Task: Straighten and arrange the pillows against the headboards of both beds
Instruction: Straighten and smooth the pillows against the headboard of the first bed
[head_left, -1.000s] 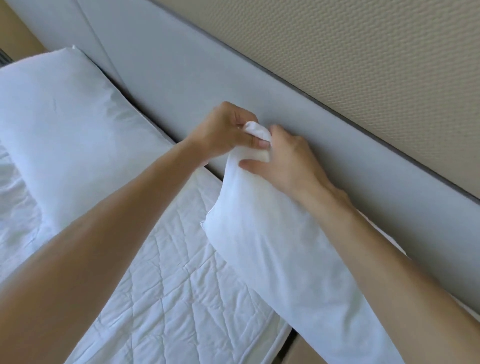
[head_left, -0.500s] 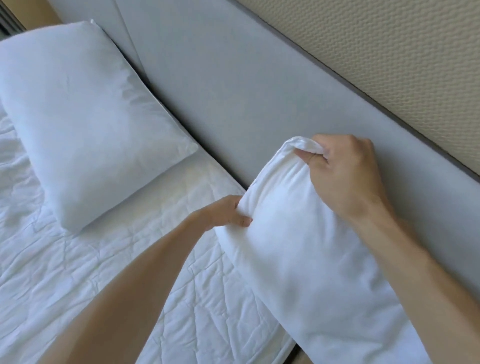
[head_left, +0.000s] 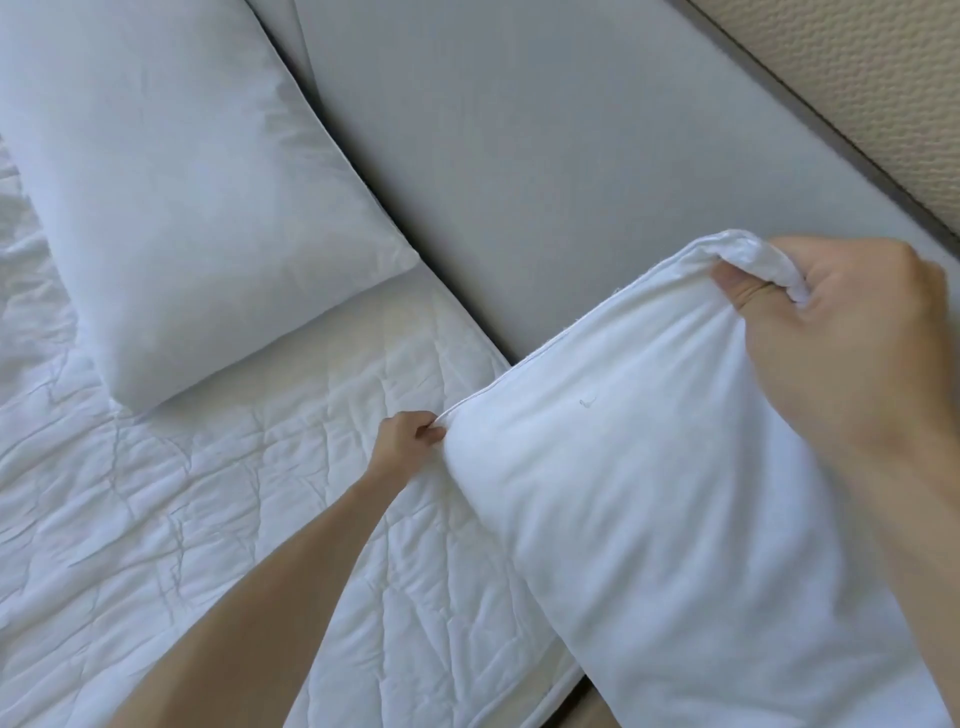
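Observation:
A white pillow (head_left: 665, 483) lies at the right end of the bed, its upper edge stretched along the grey headboard (head_left: 571, 156). My right hand (head_left: 841, 343) grips the pillow's top right corner, with bunched fabric in its fingers. My left hand (head_left: 405, 441) pinches the pillow's lower left corner, low over the quilted mattress cover (head_left: 234, 519). A second white pillow (head_left: 182, 182) leans against the headboard at the upper left, apart from both hands.
A beige textured wall (head_left: 857, 78) runs above the headboard at the upper right. The mattress's right edge shows at the bottom, with a dark gap (head_left: 576, 701) beside it under the held pillow.
My hands, close together on one corner a second ago, have spread apart. The left went down to the lower corner, the right rose and moved right, and the pillow's edge is stretched between them.

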